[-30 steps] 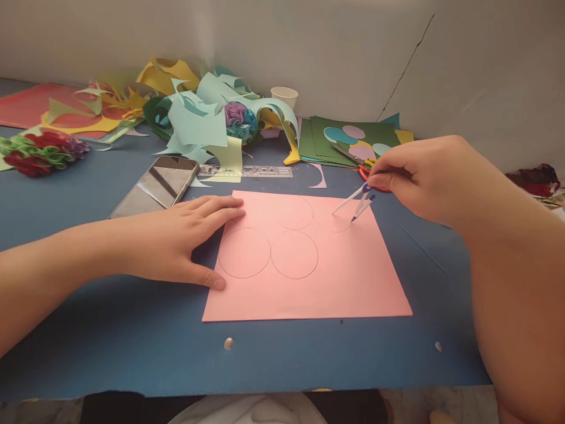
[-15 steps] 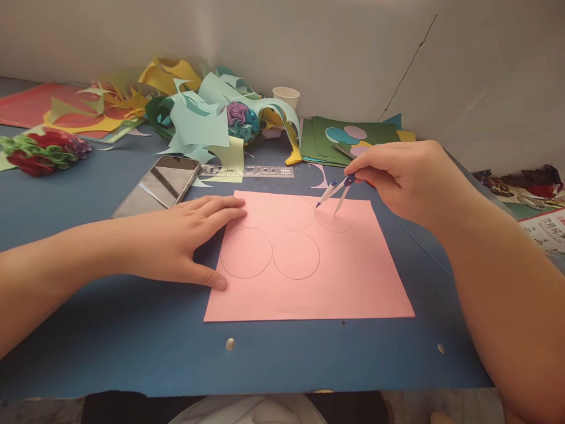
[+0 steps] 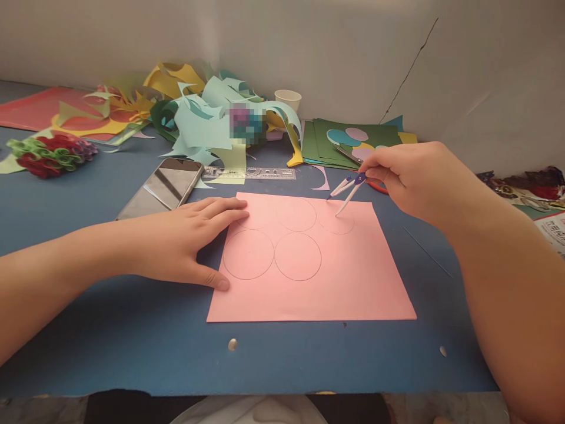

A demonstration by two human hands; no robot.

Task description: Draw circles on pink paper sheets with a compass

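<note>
A pink sheet of paper (image 3: 353,282) lies on the blue table, with several pencil circles drawn on it; two in the lower row are whole. My left hand (image 3: 189,241) rests flat with spread fingers on the sheet's left edge. Above the sheet's upper right, my right hand (image 3: 406,176) pinches the top of a white and blue compass (image 3: 351,193). One leg of the compass stands inside a faint circle at the upper right, and its other tip is at that circle's upper left.
Behind the sheet lie a phone (image 3: 165,184), a clear ruler (image 3: 269,173) and scissors (image 3: 348,155) with red handles. Further back are paper scraps (image 3: 203,126), a paper cup (image 3: 288,99) and green sheets (image 3: 320,144). Ruffled paper flowers (image 3: 50,153) sit at left.
The compass has turned in my right hand: its drawing tip has swung up and right along the faint circle. My left hand stays on the sheet. The view has shifted slightly.
</note>
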